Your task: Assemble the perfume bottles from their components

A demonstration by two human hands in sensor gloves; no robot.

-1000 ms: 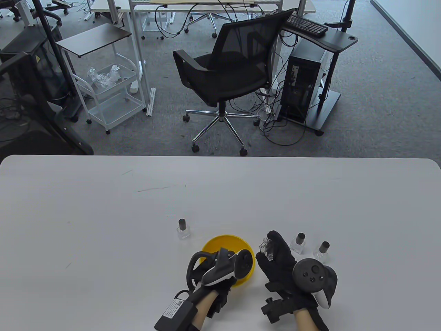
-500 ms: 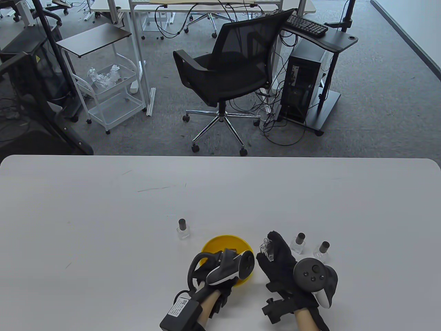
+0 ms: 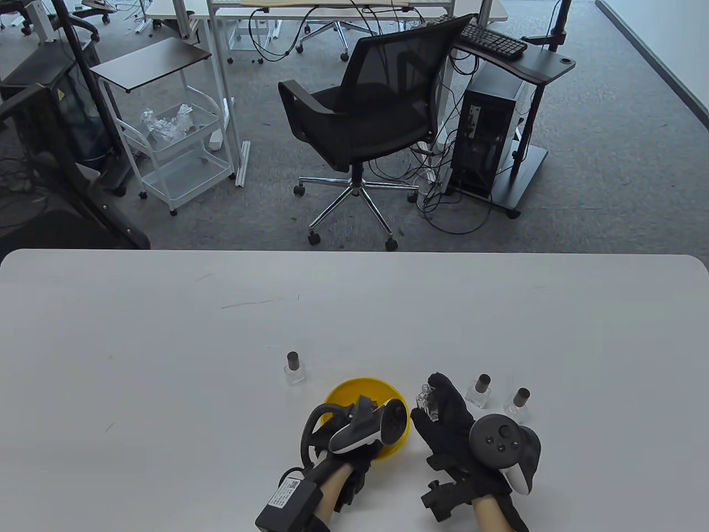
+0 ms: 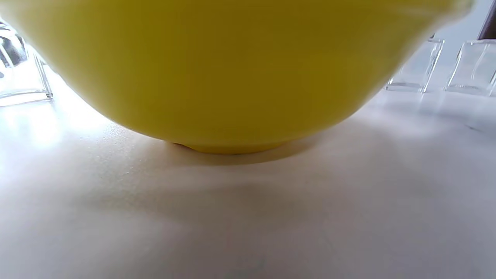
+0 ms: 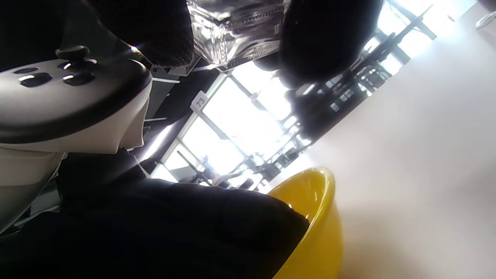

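Note:
In the table view my right hand [image 3: 435,402] holds an uncapped clear glass bottle [image 3: 425,402] just right of the yellow bowl [image 3: 343,394]. The right wrist view shows the bottle [image 5: 236,31] pinched between dark gloved fingers [image 5: 329,35]. My left hand [image 3: 360,422] hangs over the bowl with its tracker covering the fingers. In the right wrist view the left glove [image 5: 174,228] reaches over the bowl [image 5: 314,217] rim; its fingertips and the bowl's contents are hidden. The left wrist view shows only the bowl's [image 4: 232,69] outer wall.
Three capped clear bottles stand on the white table [image 3: 166,360]: one [image 3: 294,368] left behind the bowl, two [image 3: 479,390] [image 3: 519,404] right of my right hand. Their glass bases [image 4: 23,73] [image 4: 416,68] flank the bowl. An office chair [image 3: 365,111] stands beyond the far edge.
My left hand has shifted slightly to the right over the bowl, then eased back a little. The right hand and its bottle have stayed almost still.

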